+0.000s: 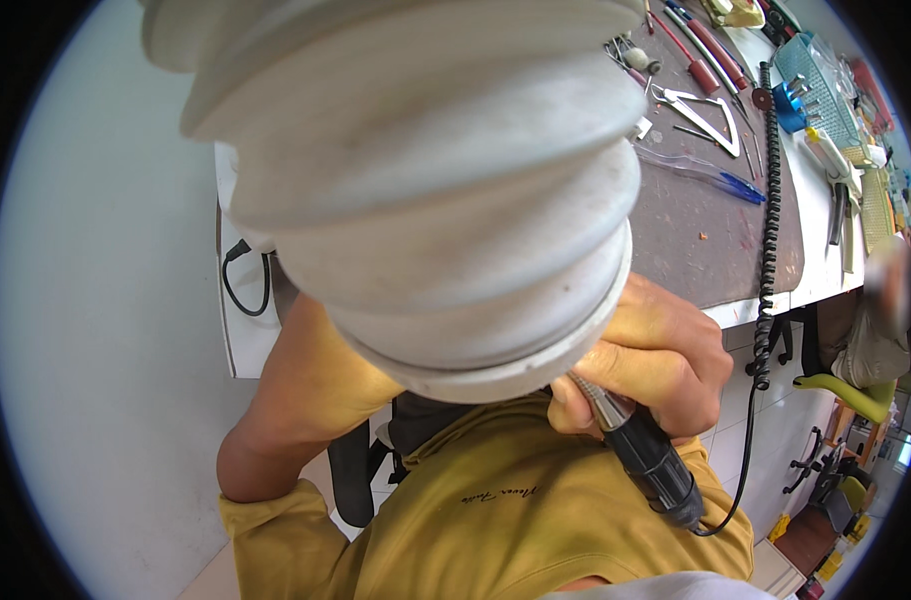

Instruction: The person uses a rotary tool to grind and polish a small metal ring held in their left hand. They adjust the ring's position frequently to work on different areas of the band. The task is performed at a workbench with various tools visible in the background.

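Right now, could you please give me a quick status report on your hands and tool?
Right hand gripping black-and-silver corded handpiece. Left forearm visible, fingers hidden. White ribbed hose in the way, covering the handpiece's tip.

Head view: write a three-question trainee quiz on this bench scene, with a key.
1. What does the right hand hold? A, a caliper; B, a black tool with a metal nose; C, a basket.
2. True or false: the left forearm runs up behind the white ribbed hose.
3. What colour is the coiled cord that hangs past the near edge of the table?

Key: 1, B. 2, true. 3, black.
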